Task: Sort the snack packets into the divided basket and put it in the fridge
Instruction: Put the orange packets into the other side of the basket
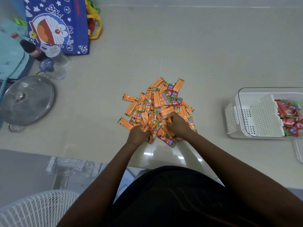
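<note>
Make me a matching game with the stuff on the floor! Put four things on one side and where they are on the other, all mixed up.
Things:
1. pile of orange packets
2. white basket
3. blue cartoon bag
4. pot lid

Places:
A. far left, just below the bottles
B. middle of the floor, under both hands
C. right edge, with red packets inside
D. top left, standing upright

Pairs: 1-B, 2-C, 3-D, 4-A
</note>
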Demonstrator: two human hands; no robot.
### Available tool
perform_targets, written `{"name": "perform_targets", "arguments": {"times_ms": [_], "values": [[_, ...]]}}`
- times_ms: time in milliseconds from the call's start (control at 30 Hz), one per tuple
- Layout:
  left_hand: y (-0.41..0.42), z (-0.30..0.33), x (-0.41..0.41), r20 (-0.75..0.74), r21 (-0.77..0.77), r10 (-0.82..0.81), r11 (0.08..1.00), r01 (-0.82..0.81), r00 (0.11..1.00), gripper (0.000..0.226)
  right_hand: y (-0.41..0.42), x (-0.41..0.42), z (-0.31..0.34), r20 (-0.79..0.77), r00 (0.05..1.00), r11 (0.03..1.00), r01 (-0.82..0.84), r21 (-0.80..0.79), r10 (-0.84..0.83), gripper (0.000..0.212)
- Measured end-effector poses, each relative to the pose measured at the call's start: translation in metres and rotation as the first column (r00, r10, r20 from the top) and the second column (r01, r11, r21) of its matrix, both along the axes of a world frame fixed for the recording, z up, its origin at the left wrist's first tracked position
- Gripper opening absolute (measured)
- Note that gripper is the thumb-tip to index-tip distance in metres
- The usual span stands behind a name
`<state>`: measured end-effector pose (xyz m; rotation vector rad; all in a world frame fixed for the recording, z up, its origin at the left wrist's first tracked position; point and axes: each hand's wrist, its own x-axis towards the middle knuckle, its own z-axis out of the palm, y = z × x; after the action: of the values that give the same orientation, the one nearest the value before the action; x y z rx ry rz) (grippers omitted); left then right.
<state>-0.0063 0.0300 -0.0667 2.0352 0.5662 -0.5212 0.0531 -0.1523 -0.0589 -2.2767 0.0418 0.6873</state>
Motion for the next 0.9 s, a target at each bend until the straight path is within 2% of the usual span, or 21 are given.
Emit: {"name": "perform_targets", "arguments": {"times_ms": [100, 167, 267, 333, 400, 533, 633, 700, 800, 900], "values": [[0.017, 0.005, 0.004, -0.092, -0.277, 0.141, 0.947, -0.162, 0.986, 0.016, 0.007, -0.006, -0.006, 0.041, 0.976, 0.971, -0.206, -0.120, 0.213, 0.038], [0.030, 0.007, 0.004, -0.148, -0.474, 0.204, 0.844, -0.250, 0.968, 0.029, 0.008, -0.009, -0.008, 0.068, 0.958, 0.951, -0.264, -0.159, 0.277, 0.040], [0.049, 0.006, 0.005, -0.244, -0.692, 0.306, 0.610, -0.386, 0.920, 0.043, 0.009, -0.006, -0.009, 0.025, 0.970, 0.965, -0.236, -0.116, 0.241, 0.031], [0.058, 0.009, 0.006, -0.280, -0.769, 0.339, 0.481, -0.421, 0.898, 0.037, 0.010, 0.000, -0.007, -0.030, 0.981, 0.978, -0.193, -0.078, 0.191, 0.027], [0.064, 0.015, 0.007, -0.302, -0.796, 0.362, 0.413, -0.442, 0.882, 0.029, 0.012, 0.005, -0.004, -0.038, 0.976, 0.974, -0.218, -0.064, 0.216, 0.029], [0.076, 0.015, 0.006, -0.360, -0.765, 0.358, 0.416, -0.492, 0.862, 0.031, 0.020, 0.008, 0.002, -0.061, 0.964, 0.966, -0.259, 0.028, 0.260, 0.028], [0.083, 0.014, 0.005, -0.386, -0.736, 0.363, 0.433, -0.520, 0.848, 0.023, 0.029, 0.008, 0.005, -0.029, 0.962, 0.962, -0.271, 0.036, 0.272, 0.023], [0.084, 0.015, 0.003, -0.348, -0.710, 0.339, 0.514, -0.482, 0.874, 0.016, 0.033, 0.010, 0.008, -0.031, 0.964, 0.964, -0.262, 0.052, 0.263, 0.016], [0.085, 0.010, 0.000, -0.259, -0.582, 0.269, 0.723, -0.372, 0.928, 0.010, 0.035, 0.013, 0.009, -0.029, 0.959, 0.954, -0.276, 0.116, 0.282, 0.005], [0.081, 0.003, -0.002, -0.214, -0.469, 0.252, 0.821, -0.325, 0.944, 0.008, 0.036, 0.013, 0.009, 0.023, 0.916, 0.916, -0.400, -0.006, 0.400, 0.018]]}}
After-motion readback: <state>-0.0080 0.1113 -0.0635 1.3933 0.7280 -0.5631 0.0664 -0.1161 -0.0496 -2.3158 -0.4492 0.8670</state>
